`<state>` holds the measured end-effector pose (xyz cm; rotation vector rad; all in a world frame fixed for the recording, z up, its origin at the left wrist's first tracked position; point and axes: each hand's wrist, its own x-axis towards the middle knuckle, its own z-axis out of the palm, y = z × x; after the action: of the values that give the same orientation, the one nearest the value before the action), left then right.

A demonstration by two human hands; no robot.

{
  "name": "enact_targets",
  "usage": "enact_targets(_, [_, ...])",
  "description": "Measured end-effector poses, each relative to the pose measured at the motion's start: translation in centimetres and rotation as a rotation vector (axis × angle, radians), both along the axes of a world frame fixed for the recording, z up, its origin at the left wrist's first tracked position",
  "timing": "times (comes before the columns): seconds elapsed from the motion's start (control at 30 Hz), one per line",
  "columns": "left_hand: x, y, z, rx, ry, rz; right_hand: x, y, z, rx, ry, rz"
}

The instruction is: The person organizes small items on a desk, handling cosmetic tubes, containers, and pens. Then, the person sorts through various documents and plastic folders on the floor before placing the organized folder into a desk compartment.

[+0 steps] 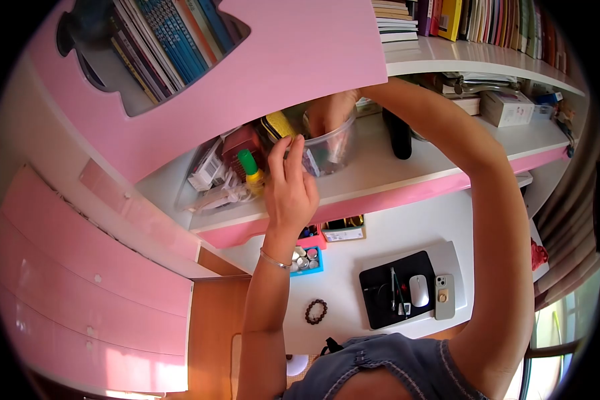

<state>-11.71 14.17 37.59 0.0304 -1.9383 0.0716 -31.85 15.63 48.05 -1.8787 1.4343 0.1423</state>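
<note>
My left hand (291, 190) is raised to the shelf, its fingertips on the rim of a round clear plastic tub (327, 160). My right hand (331, 113) reaches down into that tub from above, fingers close together and blurred behind the clear wall; what they hold I cannot make out. Left of my left hand, a clear bin holds a yellow bottle with a green cap (250, 167), a white box (207, 168), a dark red box (241, 143) and a pale cable (220, 195). A yellow patterned item (277, 125) sits behind my left fingertips.
A pink panel (280, 53) overhangs the shelf (373, 167). A black cylinder (397, 133) stands right of the tub. On the desk below are a blue box of small round items (305, 261), a bead bracelet (316, 311), a black mat (373, 293), a mouse (419, 291) and a phone (445, 297).
</note>
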Motion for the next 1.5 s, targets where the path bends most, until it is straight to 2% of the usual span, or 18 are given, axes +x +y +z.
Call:
enact_targets(0.07, [0.0, 0.0, 0.0, -0.007, 0.001, -0.006, 0.5, 1.9, 0.9, -0.251, -0.196, -0.110])
enact_targets(0.1, [-0.1, -0.1, 0.0, -0.011, 0.006, -0.001, 1.1, 2.9, 1.2, -0.255, -0.191, -0.104])
enact_targets(0.17, [-0.2, -0.2, -0.2, -0.004, 0.009, -0.003, 2.1, 4.6, 1.4, -0.470, -0.378, -0.319])
enact_targets(0.3, [-0.1, -0.2, -0.2, -0.004, -0.004, 0.020, 1.1, 5.6, -0.3, -0.673, -0.478, -0.253])
enact_targets(0.4, [-0.1, -0.1, -0.3, -0.011, 0.013, -0.028, 1.2, 7.6, -1.1, -0.814, -0.749, -0.328])
enact_targets(0.47, [0.1, -0.1, -0.5, 0.149, -0.042, -0.110, 0.9, 8.8, -2.0, -0.859, -0.794, -0.326])
enact_targets(0.5, [0.2, -0.2, -0.5, 0.138, -0.043, -0.116, 1.2, 9.3, -2.4, -0.893, -0.841, -0.320])
enact_targets(0.53, [0.3, -0.3, -0.6, 0.178, 0.060, -0.224, 1.7, 9.6, -3.2, -1.043, -0.847, -0.313])
enact_targets(0.57, [0.5, -0.3, -0.8, 0.223, 0.162, -0.330, 2.0, 10.2, -3.6, -1.049, -0.847, -0.316])
enact_targets(0.67, [1.1, 1.5, -1.0, 0.313, 0.139, -0.455, 4.1, 12.6, -4.6, -1.025, -0.983, -0.330])
enact_targets(0.77, [1.1, 3.3, -2.1, 0.426, 0.096, -0.623, 6.3, 14.3, -6.1, -0.971, -0.934, -0.382])
enact_targets(0.87, [1.2, 4.1, -3.9, 0.296, 0.062, -0.562, 8.1, 15.4, -7.5, -0.929, -0.946, -0.500])
enact_targets(0.93, [1.9, 5.8, -4.5, 0.658, 0.086, -0.811, 9.1, 16.1, -8.3, -0.892, -0.991, -0.595])
enact_targets(1.07, [3.4, 6.8, -5.7, 0.859, 0.045, -0.773, 9.7, 16.5, -10.3, -0.765, -1.170, -0.591])
enact_targets(1.3, [5.2, 7.0, -7.7, 0.802, 0.066, -0.702, 11.1, 16.0, -12.9, -0.791, -1.139, -0.581])
enact_targets(1.5, [7.1, 6.6, -8.3, 0.830, 0.093, -0.741, 12.8, 15.1, -13.7, -0.763, -1.167, -0.609])
